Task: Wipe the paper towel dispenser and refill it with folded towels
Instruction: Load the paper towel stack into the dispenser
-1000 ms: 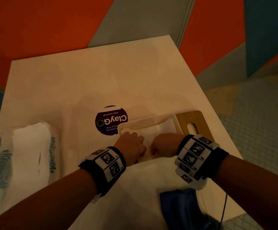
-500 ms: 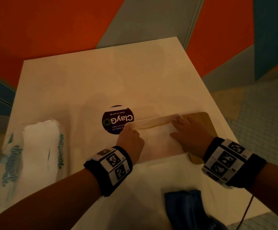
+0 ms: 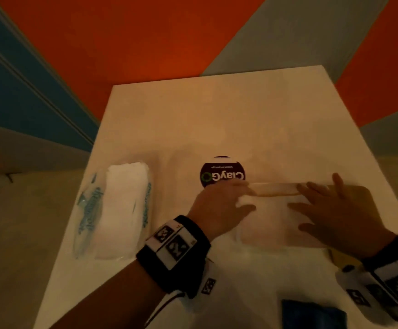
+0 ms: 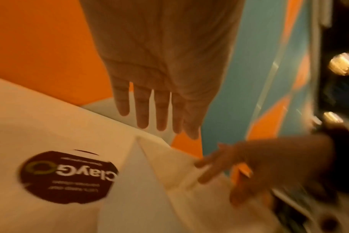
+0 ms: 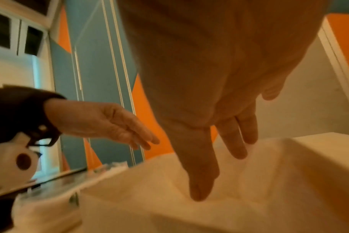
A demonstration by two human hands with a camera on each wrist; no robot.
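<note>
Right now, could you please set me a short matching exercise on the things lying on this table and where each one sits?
Things:
1. towel pack
2. ClayGo sticker
3. blue cloth
4. white tray

Places:
A. under both hands
B. near edge, by the right wrist
C. left side of the table
D. middle of the table, just beyond the left hand

Pairs: 1-C, 2-D, 3-B, 4-A. The right hand lies flat, fingers spread.

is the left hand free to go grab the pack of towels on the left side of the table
Probably yes. The left hand is open, fingers straight over the tray, holding nothing. The pack of towels lies to its left on the table, with nothing between them.
</note>
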